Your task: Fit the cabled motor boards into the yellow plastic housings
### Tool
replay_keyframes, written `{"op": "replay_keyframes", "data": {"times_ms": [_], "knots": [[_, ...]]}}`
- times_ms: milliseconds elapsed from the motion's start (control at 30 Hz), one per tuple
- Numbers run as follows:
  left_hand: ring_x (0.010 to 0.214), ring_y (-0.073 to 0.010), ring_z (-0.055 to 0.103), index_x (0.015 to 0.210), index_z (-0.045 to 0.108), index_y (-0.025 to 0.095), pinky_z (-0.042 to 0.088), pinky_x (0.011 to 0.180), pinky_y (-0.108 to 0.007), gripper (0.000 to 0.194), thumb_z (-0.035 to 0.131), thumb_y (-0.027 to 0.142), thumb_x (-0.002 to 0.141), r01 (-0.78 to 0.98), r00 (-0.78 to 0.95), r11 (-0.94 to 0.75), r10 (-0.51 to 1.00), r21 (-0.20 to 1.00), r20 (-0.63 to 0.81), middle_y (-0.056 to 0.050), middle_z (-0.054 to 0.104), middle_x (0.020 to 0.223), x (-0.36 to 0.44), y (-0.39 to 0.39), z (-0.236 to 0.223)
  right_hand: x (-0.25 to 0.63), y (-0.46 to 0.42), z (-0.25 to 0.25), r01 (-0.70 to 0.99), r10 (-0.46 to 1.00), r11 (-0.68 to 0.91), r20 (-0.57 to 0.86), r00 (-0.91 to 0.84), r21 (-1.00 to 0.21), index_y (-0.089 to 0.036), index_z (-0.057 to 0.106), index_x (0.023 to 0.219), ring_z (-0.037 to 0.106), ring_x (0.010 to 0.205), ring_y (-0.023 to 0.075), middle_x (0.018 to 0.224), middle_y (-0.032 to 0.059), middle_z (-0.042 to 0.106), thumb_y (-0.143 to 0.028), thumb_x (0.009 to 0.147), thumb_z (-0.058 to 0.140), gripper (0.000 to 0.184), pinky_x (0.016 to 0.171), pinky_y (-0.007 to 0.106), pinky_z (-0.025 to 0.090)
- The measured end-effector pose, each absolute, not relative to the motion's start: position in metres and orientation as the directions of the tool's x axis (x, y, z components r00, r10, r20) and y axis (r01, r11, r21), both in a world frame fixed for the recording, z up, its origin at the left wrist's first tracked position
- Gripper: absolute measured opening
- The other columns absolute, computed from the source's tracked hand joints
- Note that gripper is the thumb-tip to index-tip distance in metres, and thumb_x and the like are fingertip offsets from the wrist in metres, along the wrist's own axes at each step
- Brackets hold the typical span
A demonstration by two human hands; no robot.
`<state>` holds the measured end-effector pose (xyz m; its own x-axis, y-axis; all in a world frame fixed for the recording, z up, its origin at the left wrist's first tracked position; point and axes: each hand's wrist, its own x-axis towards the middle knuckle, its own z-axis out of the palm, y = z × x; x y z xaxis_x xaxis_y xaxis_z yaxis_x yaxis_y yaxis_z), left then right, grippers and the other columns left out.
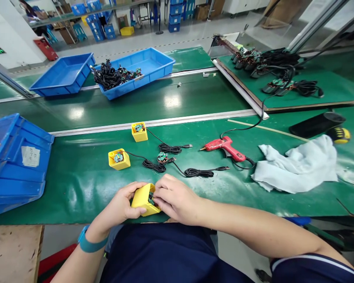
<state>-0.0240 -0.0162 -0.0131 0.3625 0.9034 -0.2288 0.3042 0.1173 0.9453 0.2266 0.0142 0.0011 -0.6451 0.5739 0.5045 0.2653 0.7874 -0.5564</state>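
My left hand (129, 201) grips a yellow plastic housing (142, 199) from the left, tilted with its opening toward the right. Inside the opening shows a green circuit board (151, 198). The bent fingers of my right hand (172, 198) are closed at that opening; whatever they pinch is hidden. Beyond my hands stand two more yellow housings, a nearer one (119, 160) and a farther one (139, 132), each with a board inside and a black cable leading out. A loose round circuit board (162, 157) lies on the green mat, with a coiled cable (199, 172) beside it.
A red glue gun (224, 148) and a pale cloth (297, 165) lie to the right, near a black cylinder (315, 125). Blue crates (17, 161) stand at left. Across the conveyor, a blue tray (153, 65) holds cabled boards. More cabled parts (283, 84) sit back right.
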Motion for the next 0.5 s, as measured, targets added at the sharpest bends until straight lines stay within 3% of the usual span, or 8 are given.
{"op": "replay_keyframes", "data": {"times_ms": [133,233,367,500], "knots": [[0.121,-0.0309,0.065,0.133,0.065,0.02,0.053,0.108,-0.044,0.068,0.082,0.027,0.067,0.353,0.355,0.063,0.914,0.934,-0.196,-0.012,0.068,0.131,-0.02,-0.018,-0.008,0.219,0.009,0.006,0.4,0.593,0.781,0.366,-0.717,-0.479,-0.017,0.065,0.083,0.049,0.071,0.0191,0.076,0.005,0.06,-0.015,0.096,0.057,0.015,0.066,0.032,0.044],[0.119,-0.0306,0.065,0.131,0.067,0.021,0.054,0.105,-0.043,0.065,0.083,0.03,0.069,0.384,0.36,-0.008,0.922,0.923,-0.142,-0.011,0.069,0.128,-0.018,-0.021,-0.007,0.213,0.005,0.013,0.49,0.628,0.752,0.251,-0.737,-0.441,-0.016,0.065,0.082,0.051,0.07,0.0195,0.075,0.0053,0.062,-0.013,0.093,0.058,0.013,0.068,0.033,0.044],[0.115,-0.0307,0.066,0.13,0.067,0.022,0.053,0.104,-0.043,0.063,0.084,0.038,0.071,0.423,0.369,-0.117,0.928,0.898,-0.053,-0.011,0.07,0.124,-0.018,-0.026,-0.01,0.207,0.002,0.023,0.565,0.676,0.673,0.087,-0.732,-0.477,-0.016,0.064,0.08,0.054,0.067,0.0182,0.073,0.0041,0.063,-0.009,0.087,0.061,0.011,0.069,0.031,0.043],[0.113,-0.0298,0.066,0.13,0.066,0.022,0.053,0.102,-0.043,0.06,0.082,0.04,0.075,0.428,0.357,-0.166,0.934,0.888,0.003,-0.012,0.07,0.122,-0.019,-0.032,-0.018,0.203,-0.002,0.029,0.612,0.713,0.615,0.02,-0.701,-0.498,-0.016,0.063,0.078,0.056,0.065,0.0176,0.071,0.0031,0.063,-0.007,0.085,0.063,0.011,0.067,0.03,0.042]]}}
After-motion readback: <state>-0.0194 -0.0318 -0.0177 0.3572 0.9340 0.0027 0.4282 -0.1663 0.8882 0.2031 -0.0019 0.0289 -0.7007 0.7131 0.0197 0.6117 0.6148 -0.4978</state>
